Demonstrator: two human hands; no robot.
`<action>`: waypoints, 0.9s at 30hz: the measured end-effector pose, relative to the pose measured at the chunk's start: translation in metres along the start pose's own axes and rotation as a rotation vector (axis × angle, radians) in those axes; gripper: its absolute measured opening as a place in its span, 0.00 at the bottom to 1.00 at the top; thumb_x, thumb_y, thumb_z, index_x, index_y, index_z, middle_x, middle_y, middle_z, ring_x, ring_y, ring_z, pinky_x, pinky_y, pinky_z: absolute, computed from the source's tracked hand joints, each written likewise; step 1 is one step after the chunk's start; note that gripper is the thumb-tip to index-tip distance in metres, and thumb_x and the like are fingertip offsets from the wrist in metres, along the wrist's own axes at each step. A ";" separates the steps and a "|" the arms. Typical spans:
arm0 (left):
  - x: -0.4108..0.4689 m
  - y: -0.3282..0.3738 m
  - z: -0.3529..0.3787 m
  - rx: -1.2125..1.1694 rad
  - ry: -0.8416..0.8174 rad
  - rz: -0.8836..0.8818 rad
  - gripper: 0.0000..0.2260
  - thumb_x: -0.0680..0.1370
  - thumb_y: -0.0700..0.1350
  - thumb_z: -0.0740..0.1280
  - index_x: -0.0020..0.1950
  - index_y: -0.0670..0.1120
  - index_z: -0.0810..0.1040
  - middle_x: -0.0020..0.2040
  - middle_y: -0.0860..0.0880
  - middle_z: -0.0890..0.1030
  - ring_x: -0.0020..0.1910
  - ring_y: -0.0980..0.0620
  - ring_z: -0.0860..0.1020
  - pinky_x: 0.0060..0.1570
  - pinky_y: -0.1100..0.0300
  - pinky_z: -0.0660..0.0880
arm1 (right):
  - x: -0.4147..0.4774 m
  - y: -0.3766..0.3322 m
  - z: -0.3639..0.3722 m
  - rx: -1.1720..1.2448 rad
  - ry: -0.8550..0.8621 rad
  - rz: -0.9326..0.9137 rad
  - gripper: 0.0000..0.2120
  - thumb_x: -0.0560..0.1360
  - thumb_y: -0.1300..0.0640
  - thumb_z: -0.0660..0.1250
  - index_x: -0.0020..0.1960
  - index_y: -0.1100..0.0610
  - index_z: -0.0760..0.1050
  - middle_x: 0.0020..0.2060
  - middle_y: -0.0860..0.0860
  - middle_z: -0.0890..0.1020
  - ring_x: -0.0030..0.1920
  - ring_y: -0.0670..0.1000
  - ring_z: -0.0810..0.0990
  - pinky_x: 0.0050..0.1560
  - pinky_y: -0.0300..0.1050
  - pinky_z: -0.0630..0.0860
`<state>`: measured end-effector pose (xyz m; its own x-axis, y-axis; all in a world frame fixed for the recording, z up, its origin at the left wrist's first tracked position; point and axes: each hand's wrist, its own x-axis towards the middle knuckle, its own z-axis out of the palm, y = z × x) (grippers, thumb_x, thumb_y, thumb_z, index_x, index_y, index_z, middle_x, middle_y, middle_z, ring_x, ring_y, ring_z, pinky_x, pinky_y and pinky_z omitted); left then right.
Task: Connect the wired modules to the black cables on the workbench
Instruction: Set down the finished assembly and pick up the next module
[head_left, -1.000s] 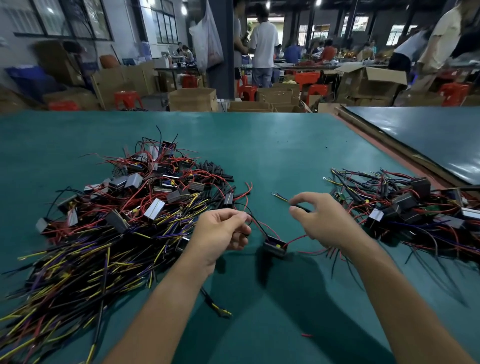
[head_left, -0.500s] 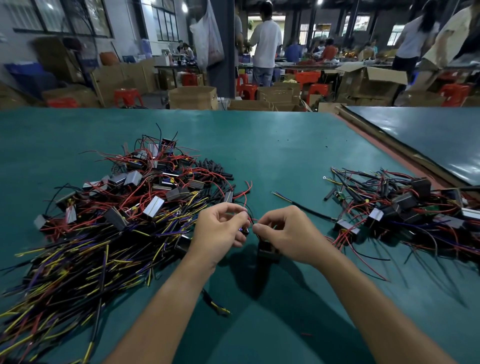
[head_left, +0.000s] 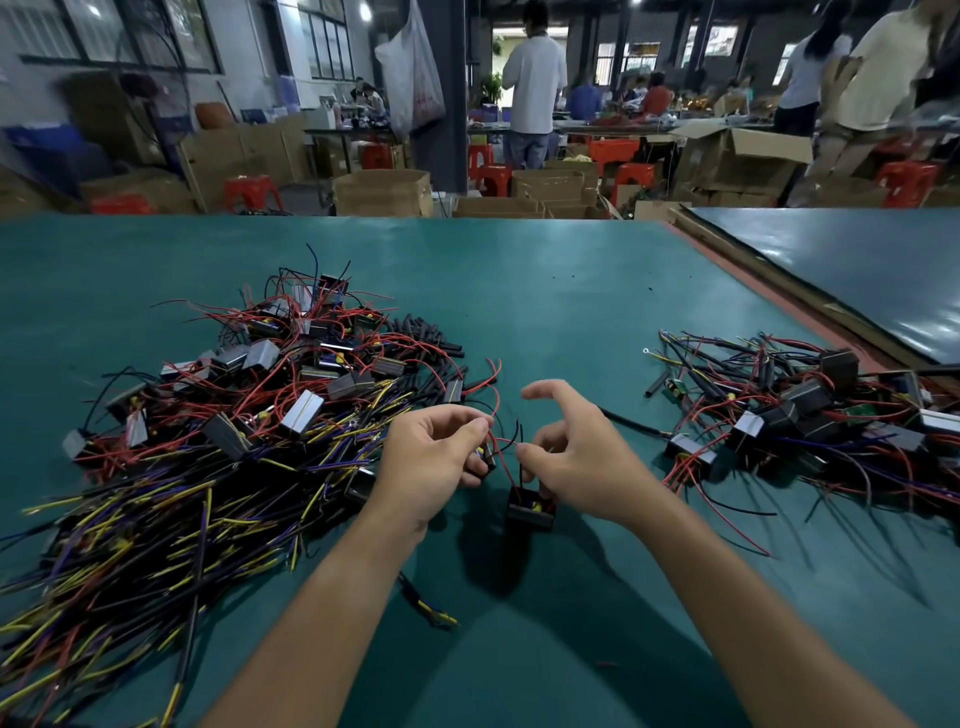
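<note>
Hands were apart a second ago, now meet at frame centre. Left hand (head_left: 436, 457) pinches red wire (head_left: 500, 452). Right hand (head_left: 571, 460) pinches cable (head_left: 631, 424) end, index newly lifted. Module (head_left: 531, 512) sits just below, between them. Joint likely under way.

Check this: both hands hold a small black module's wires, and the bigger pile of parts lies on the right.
Wrong side. The head view shows the bigger pile on the left, the smaller pile on the right. The left hand and right hand do hold the wires of the small black module.
</note>
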<state>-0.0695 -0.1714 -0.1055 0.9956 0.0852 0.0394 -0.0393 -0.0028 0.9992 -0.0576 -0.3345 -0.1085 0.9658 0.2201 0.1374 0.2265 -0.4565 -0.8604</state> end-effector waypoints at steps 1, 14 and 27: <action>-0.001 0.000 0.001 0.014 -0.011 0.005 0.06 0.79 0.37 0.66 0.44 0.41 0.81 0.34 0.46 0.78 0.25 0.56 0.75 0.25 0.65 0.73 | 0.000 0.000 0.000 -0.016 -0.007 -0.011 0.14 0.74 0.61 0.67 0.54 0.45 0.70 0.28 0.50 0.81 0.24 0.47 0.74 0.30 0.40 0.71; -0.003 0.004 -0.001 -0.025 -0.100 -0.029 0.09 0.79 0.35 0.63 0.46 0.43 0.82 0.36 0.49 0.83 0.27 0.55 0.77 0.27 0.63 0.75 | -0.003 -0.013 -0.004 0.232 0.038 -0.026 0.08 0.74 0.63 0.72 0.38 0.53 0.82 0.32 0.50 0.79 0.27 0.48 0.77 0.30 0.45 0.77; -0.004 0.004 -0.001 -0.089 -0.121 -0.039 0.04 0.78 0.36 0.67 0.50 0.42 0.80 0.37 0.48 0.85 0.26 0.56 0.76 0.27 0.64 0.75 | -0.006 -0.019 -0.008 0.547 -0.051 0.046 0.04 0.75 0.67 0.69 0.41 0.64 0.79 0.30 0.52 0.82 0.25 0.47 0.74 0.29 0.39 0.76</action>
<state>-0.0741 -0.1706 -0.1014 0.9993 -0.0376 0.0056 -0.0023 0.0873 0.9962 -0.0669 -0.3343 -0.0885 0.9626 0.2582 0.0817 0.0725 0.0449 -0.9964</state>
